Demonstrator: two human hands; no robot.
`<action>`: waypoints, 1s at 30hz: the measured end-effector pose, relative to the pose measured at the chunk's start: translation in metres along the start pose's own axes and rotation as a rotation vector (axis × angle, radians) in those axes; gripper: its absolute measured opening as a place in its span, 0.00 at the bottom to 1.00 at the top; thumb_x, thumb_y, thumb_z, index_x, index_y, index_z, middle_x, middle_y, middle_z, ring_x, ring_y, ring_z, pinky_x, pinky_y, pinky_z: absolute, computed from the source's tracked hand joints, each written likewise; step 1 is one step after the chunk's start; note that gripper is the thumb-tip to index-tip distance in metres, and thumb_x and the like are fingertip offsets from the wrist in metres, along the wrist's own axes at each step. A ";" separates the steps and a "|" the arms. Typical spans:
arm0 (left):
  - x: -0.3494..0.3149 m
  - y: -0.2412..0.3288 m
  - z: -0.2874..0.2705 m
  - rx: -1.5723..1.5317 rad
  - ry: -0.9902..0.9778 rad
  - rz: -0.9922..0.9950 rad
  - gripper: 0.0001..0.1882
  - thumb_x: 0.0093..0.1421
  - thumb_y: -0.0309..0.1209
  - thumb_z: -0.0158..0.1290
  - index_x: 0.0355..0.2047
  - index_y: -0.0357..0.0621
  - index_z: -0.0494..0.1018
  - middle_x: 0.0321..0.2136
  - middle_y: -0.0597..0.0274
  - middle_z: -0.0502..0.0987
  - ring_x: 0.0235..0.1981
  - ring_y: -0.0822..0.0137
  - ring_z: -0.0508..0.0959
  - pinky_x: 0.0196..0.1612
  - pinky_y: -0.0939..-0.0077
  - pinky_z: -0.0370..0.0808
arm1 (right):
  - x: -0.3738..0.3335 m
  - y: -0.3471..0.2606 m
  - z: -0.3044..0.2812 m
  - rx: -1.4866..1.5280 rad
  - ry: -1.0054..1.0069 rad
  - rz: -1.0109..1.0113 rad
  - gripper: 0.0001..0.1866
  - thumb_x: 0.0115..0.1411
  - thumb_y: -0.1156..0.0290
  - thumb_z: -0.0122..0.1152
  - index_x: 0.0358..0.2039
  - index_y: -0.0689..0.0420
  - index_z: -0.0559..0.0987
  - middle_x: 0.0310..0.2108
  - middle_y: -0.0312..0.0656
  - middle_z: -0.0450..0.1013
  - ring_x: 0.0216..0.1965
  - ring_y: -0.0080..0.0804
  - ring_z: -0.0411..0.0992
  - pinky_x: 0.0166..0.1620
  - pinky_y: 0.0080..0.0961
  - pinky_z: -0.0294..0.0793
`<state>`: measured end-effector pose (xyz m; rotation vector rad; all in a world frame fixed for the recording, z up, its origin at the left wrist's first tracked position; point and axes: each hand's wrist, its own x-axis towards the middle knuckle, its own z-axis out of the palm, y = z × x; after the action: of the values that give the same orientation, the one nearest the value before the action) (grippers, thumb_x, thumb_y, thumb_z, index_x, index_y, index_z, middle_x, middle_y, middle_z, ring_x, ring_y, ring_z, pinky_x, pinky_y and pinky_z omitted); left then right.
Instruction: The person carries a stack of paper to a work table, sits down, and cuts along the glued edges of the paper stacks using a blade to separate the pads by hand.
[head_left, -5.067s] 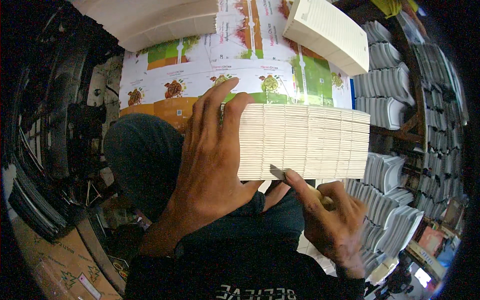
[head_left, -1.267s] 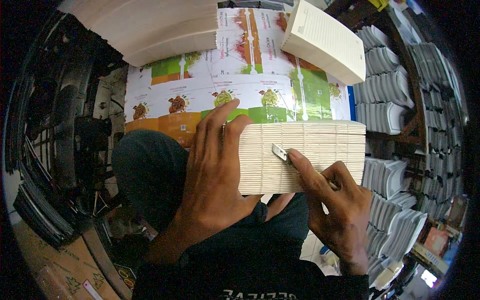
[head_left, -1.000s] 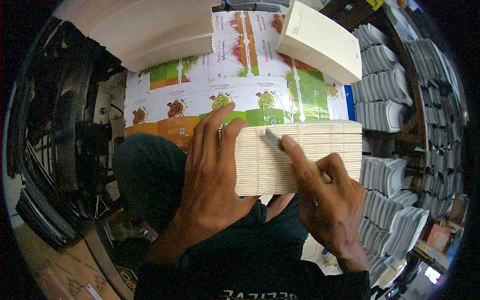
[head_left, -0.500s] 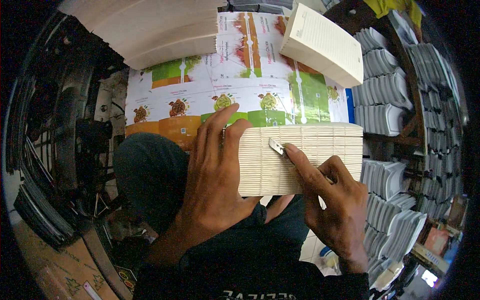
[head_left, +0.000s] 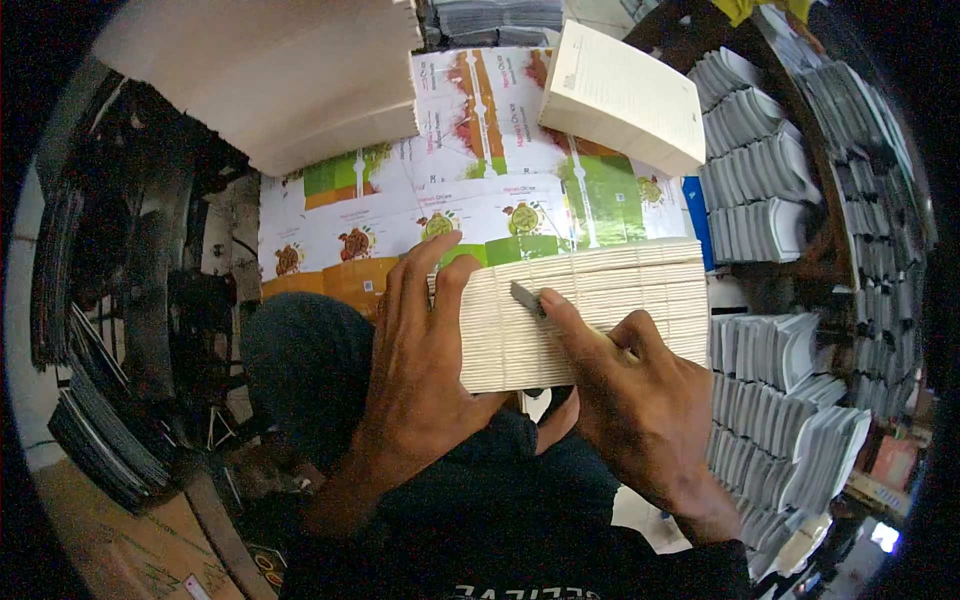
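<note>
Left hand, fingers clamped on 1 end of paper stack; right hand, fingers gripping blade at ridged side; thread-like cross-lines visible, share worked unclear.

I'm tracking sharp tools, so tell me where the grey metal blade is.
In the head view, just right of centre, the grey metal blade is over the ribbed cream paper stack, pointing up-left from the right hand.

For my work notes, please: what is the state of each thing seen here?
Paper block: held, ridged side facing camera
Knife: held, blade exposed
Left hand: gripping the paper block's left end
Right hand: closed around the knife
Cream pad: slanted, lined page showing
Printed sheets: spread out, partly covered
Paper stacks: piled up at right
</note>
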<state>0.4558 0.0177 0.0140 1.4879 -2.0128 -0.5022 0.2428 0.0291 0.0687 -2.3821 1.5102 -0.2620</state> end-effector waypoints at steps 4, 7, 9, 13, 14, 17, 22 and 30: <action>0.002 -0.001 -0.003 0.020 0.008 0.020 0.50 0.40 0.32 0.76 0.61 0.37 0.61 0.64 0.39 0.62 0.66 0.36 0.64 0.68 0.42 0.62 | 0.004 0.008 -0.005 -0.020 0.025 -0.013 0.45 0.52 0.71 0.66 0.73 0.36 0.67 0.33 0.40 0.70 0.27 0.38 0.77 0.28 0.38 0.79; -0.002 0.000 -0.007 -0.007 -0.023 -0.010 0.48 0.42 0.33 0.75 0.61 0.37 0.62 0.64 0.39 0.63 0.67 0.36 0.63 0.68 0.41 0.62 | 0.015 0.046 -0.023 -0.094 0.456 0.196 0.31 0.59 0.82 0.64 0.63 0.45 0.80 0.33 0.41 0.76 0.29 0.29 0.73 0.34 0.25 0.74; -0.003 -0.002 -0.001 -0.022 -0.010 -0.008 0.49 0.42 0.34 0.75 0.61 0.37 0.61 0.64 0.39 0.63 0.67 0.36 0.63 0.68 0.41 0.61 | 0.013 0.050 -0.045 0.038 0.579 0.242 0.29 0.62 0.84 0.63 0.62 0.46 0.81 0.34 0.41 0.77 0.30 0.29 0.72 0.35 0.23 0.73; -0.002 0.000 -0.006 0.000 0.012 0.013 0.51 0.41 0.35 0.76 0.63 0.38 0.61 0.65 0.39 0.62 0.67 0.36 0.63 0.68 0.40 0.60 | -0.011 0.022 -0.036 0.079 0.367 0.170 0.28 0.62 0.84 0.65 0.61 0.48 0.82 0.28 0.40 0.71 0.28 0.26 0.69 0.32 0.26 0.70; -0.003 -0.003 -0.005 0.003 0.012 0.004 0.51 0.41 0.35 0.76 0.63 0.38 0.61 0.65 0.39 0.62 0.67 0.36 0.63 0.68 0.40 0.60 | -0.009 0.014 -0.033 0.118 0.259 0.184 0.28 0.61 0.84 0.66 0.61 0.48 0.82 0.27 0.39 0.69 0.28 0.26 0.69 0.32 0.27 0.70; -0.002 -0.005 -0.001 -0.067 -0.002 -0.012 0.52 0.41 0.36 0.76 0.63 0.38 0.61 0.65 0.38 0.61 0.67 0.36 0.63 0.69 0.41 0.60 | -0.002 0.005 -0.018 0.147 0.124 0.167 0.27 0.60 0.83 0.67 0.60 0.50 0.82 0.26 0.40 0.70 0.27 0.28 0.70 0.32 0.27 0.71; 0.003 0.005 -0.005 -0.013 0.026 0.019 0.53 0.41 0.40 0.77 0.63 0.37 0.60 0.68 0.35 0.57 0.69 0.35 0.60 0.70 0.39 0.58 | 0.024 0.073 -0.026 0.009 0.588 0.250 0.16 0.63 0.76 0.64 0.53 0.58 0.83 0.32 0.50 0.76 0.32 0.46 0.79 0.36 0.36 0.77; 0.019 0.045 -0.024 0.291 -0.165 0.052 0.71 0.42 0.52 0.77 0.75 0.35 0.45 0.74 0.32 0.45 0.75 0.34 0.47 0.74 0.30 0.36 | 0.041 0.216 0.040 0.815 0.195 0.484 0.25 0.71 0.55 0.61 0.56 0.63 0.82 0.48 0.51 0.82 0.44 0.31 0.79 0.49 0.30 0.78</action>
<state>0.4341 0.0143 0.0646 1.6017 -2.3273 -0.3292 0.0893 -0.0874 -0.0450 -1.3549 1.5900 -0.8210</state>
